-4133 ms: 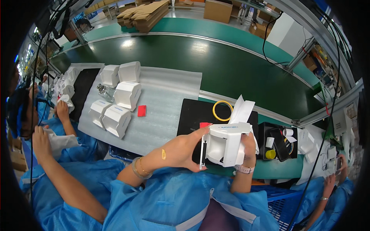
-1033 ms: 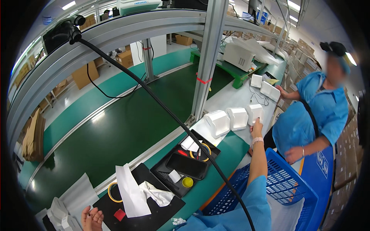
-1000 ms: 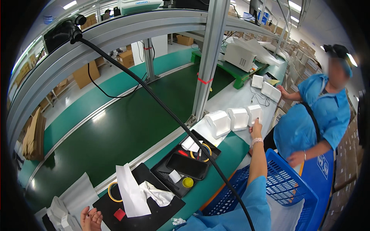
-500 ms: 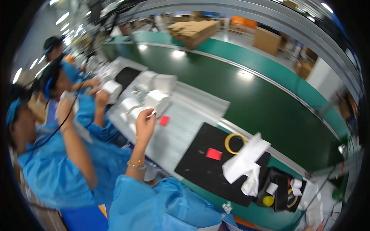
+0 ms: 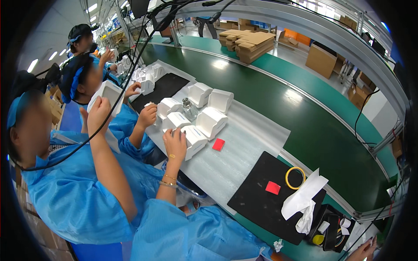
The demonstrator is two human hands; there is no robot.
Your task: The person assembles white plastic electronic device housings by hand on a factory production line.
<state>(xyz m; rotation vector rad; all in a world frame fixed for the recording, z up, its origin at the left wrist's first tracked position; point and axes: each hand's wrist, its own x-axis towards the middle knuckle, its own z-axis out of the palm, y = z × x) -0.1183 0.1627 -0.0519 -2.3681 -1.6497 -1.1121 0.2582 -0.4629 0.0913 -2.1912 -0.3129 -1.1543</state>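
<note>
Left hand (image 5: 175, 140) apparently on white casing (image 5: 193, 140)

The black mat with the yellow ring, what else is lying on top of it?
On the black mat, beside the yellow ring, lie a small red square and crumpled white paper. The paper covers the mat's right corner, so anything beneath it is hidden.

1. One view only: a fisheye camera sat on the worker's head, looking down and leftward along the counter (image 5: 244, 148).
2. It stood close above the worker's own left hand (image 5: 175, 140), which reached up from the lower edge.
3. It faced across the green conveyor belt (image 5: 278, 100) toward the far aisle.
4. Straight rails bent toward the dark rim.
</note>
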